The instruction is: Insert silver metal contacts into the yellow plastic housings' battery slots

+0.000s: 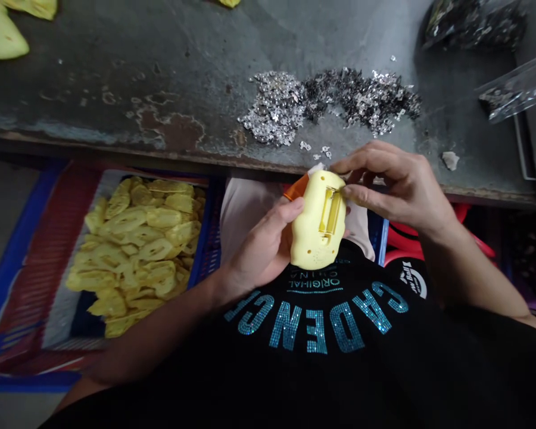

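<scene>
My left hand [263, 244] cradles a yellow plastic toy casing [310, 247] from below and the side, its fingers wrapped around the casing's edge. The casing has a rectangular slot [330, 211] with a yellow insert, and small holes near its lower end. My right hand [393, 190] grips the casing's upper end, with thumb and fingertips against it beside the slot. An orange piece [296, 187] sticks out behind the casing's top, partly hidden. Both hands are over my lap, just below the table edge.
A heap of small silver metal parts [330, 104] lies on the worn metal table [116, 71]. A dark bag [473, 24] and a clear plastic bag [513, 89] sit at the far right. A blue crate [205, 232] holds several yellow plastic shells [134, 244].
</scene>
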Motion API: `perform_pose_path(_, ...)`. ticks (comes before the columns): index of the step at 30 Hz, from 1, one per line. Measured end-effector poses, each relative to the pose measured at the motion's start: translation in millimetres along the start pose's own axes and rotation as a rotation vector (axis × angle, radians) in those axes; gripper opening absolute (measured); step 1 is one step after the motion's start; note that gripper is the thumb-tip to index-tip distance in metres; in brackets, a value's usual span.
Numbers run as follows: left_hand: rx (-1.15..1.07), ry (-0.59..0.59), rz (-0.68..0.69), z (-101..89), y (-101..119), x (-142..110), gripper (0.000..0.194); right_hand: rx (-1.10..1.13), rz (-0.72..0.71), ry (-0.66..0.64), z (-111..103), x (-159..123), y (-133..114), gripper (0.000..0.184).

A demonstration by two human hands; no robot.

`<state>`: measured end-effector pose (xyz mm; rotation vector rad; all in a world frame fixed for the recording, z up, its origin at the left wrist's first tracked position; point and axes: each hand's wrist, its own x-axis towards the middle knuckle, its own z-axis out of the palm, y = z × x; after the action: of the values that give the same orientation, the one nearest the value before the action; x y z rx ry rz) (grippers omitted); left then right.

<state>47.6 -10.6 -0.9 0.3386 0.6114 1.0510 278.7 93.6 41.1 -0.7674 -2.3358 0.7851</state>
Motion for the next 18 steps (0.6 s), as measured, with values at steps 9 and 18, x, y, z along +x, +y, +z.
perform_pose_path(9,0.148,0.095,0.079,-5.4,-2,-4,0.066,-0.073,-0.079,-0.178,-11,13,-5,0.028)
perform_pose_path(18,0.408,0.328,0.028,-20.6,-3,-6,0.059,-0.065,-0.026,-0.16,30,-2,10,0.025)
